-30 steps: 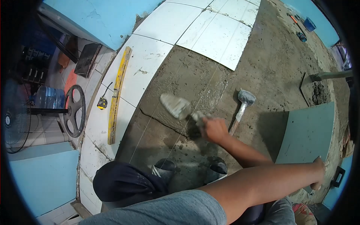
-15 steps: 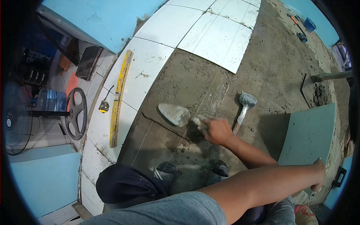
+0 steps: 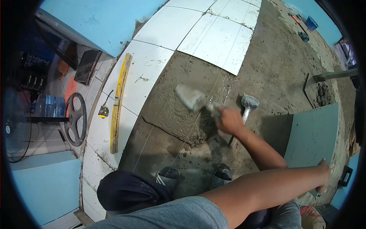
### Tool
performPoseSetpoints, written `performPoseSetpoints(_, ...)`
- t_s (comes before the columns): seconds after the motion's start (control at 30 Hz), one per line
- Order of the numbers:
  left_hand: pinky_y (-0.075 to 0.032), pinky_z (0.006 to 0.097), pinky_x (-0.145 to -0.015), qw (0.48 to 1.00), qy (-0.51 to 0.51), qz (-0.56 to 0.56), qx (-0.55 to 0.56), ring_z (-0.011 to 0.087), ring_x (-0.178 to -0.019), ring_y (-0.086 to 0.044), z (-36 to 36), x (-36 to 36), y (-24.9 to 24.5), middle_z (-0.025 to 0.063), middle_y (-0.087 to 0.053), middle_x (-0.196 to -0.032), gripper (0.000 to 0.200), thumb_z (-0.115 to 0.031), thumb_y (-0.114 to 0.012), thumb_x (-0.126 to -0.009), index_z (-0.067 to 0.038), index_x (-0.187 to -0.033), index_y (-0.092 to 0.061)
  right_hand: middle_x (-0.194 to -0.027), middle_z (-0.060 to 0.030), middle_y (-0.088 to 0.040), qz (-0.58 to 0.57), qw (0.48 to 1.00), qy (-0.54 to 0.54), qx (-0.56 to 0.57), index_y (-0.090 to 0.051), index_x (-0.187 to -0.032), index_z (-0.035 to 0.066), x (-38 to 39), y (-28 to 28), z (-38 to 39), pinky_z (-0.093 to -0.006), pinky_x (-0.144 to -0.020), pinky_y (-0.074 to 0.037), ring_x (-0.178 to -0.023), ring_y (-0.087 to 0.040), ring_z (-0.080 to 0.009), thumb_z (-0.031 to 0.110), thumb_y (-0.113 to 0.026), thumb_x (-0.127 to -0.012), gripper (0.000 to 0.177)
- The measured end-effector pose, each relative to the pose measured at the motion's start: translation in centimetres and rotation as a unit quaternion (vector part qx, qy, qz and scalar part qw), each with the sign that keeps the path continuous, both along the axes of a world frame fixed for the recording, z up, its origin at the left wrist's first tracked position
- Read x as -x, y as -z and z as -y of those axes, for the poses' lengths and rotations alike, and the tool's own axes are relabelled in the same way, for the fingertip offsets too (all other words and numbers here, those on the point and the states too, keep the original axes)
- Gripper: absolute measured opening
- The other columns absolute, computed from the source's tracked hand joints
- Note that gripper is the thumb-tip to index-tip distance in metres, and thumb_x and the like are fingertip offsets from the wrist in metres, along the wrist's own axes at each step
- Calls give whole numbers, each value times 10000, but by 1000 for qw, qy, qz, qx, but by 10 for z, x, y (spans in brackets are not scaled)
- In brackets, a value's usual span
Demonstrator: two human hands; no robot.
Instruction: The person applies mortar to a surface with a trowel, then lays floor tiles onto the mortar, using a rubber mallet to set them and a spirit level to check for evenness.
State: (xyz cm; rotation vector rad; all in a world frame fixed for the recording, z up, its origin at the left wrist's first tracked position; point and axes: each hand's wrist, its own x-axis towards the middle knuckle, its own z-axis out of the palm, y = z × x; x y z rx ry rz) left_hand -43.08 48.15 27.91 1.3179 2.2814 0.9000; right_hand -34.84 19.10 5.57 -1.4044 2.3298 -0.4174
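Observation:
My right hand [image 3: 230,121] grips the handle of a trowel [image 3: 188,97], its blade blurred over wet grey mortar [image 3: 171,116]. My left arm crosses above my right forearm, and my left hand [image 3: 324,176] holds the edge of a large grey-green tile [image 3: 314,131] at the right. Just beyond my right hand lies a mallet [image 3: 250,103] with a wrapped head. White laid tiles [image 3: 217,38] border the mortar at the top and left. Thin strings run across the mortar.
On the left tiles lie a yellow level [image 3: 121,103] and a tape measure [image 3: 103,111]. Farther left are a steering wheel [image 3: 75,119] and a fan [image 3: 15,129]. A blue container [image 3: 312,23] stands at the top right. My shoes show below the mortar.
My right hand and the trowel have moved slightly up and to the right. More rough mortar shows at the near edge of the bed. My left hand stays at the tile.

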Motion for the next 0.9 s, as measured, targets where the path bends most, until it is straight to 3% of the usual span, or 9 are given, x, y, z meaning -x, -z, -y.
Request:
performPoseSetpoints(0.07, -141, 675, -1261, 999, 9, -19, 33, 335, -1649, 14, -15, 7, 5, 40, -274, -1753, 700, -444, -564, -945, -286, -1617, -449, -989, -229, -748, 11, 996, -69, -52, -714, -1306, 111, -11, -19, -11, -515, -807, -567, -911, -712, -436, 396, -679, -973, 440)
performPoseSetpoints(0.1, -145, 687, -1253, 998, 14, -27, 47, 334, -1649, -1, -21, 7, 6, 21, -279, -1752, 698, -450, -539, -957, -298, -1629, -425, -1009, -213, -752, 34, 998, -52, 15, -713, -1318, 130, -9, -18, -15, -508, -794, -569, -906, -713, -427, 396, -685, -974, 436)
performPoseSetpoints(0.2, -160, 696, -1246, 999, 23, -15, 29, 322, -1648, 56, -1, 2, -2, -2, -208, -1775, 717, -432, -545, -956, -314, -1645, -387, -1028, -189, -758, -6, 997, 55, 47, -683, -1360, 170, 24, 1, -3, -496, -840, -580, -950, -723, -398, 436, -679, -961, 479)
performPoseSetpoints(0.3, -170, 686, -1250, 1000, -1, -28, 9, 329, -1644, -80, -10, 2, 2, 9, -297, -1746, 682, -442, -545, -955, -326, -1618, -439, -1038, -187, -759, -57, 993, 75, 70, -677, -1368, 170, 60, 9, 23, -503, -848, -581, -955, -724, -396, 435, -662, -971, 477)
performPoseSetpoints(0.4, -181, 665, -1260, 999, 7, -13, 34, 325, -1607, -248, -10, 3, -2, 27, -401, -1696, 645, -440, -542, -958, -321, -1589, -489, -1021, -186, -759, -51, 996, 71, 3, -681, -1356, 160, 54, 5, 39, -504, -837, -584, -951, -730, -386, 423, -657, -972, 466)
performPoseSetpoints(0.5, -185, 639, -1271, 999, 0, -23, 26, 318, -1571, -334, -1, 0, -4, 36, -459, -1658, 622, -450, -522, -973, -302, -1577, -511, -996, -193, -754, -13, 998, -52, -31, -683, -1339, 138, 28, -12, 31, -506, -825, -584, -942, -731, -388, 409, -651, -973, 457)
performPoseSetpoints(0.53, -186, 632, -1274, 999, -2, -24, 24, 315, -1565, -350, 2, 1, -5, 38, -471, -1650, 617, -453, -515, -978, -297, -1574, -515, -990, -195, -753, -8, 999, -36, -32, -685, -1330, 134, 28, -18, 31, -507, -827, -583, -944, -731, -388, 406, -650, -972, 451)
performPoseSetpoints(0.73, -157, 613, -1288, 1000, -9, -14, 9, 303, -1575, -327, -2, 0, -3, 34, -451, -1661, 630, -487, -458, -995, -285, -1591, -489, -1024, -203, -757, -48, 995, 93, 5, -699, -1286, 111, 60, -35, 50, -522, -869, -573, -990, -725, -402, 343, -649, -952, 410)
performPoseSetpoints(0.9, -146, 605, -1286, 999, -4, -7, 43, 279, -1576, -312, -6, 2, -1, 32, -445, -1661, 669, -518, -454, -987, -272, -1609, -460, -1056, -210, -757, -66, 995, 79, -10, -705, -1225, 95, 68, -19, 76, -522, -891, -574, -1025, -718, -401, 319, -614, -955, 363)
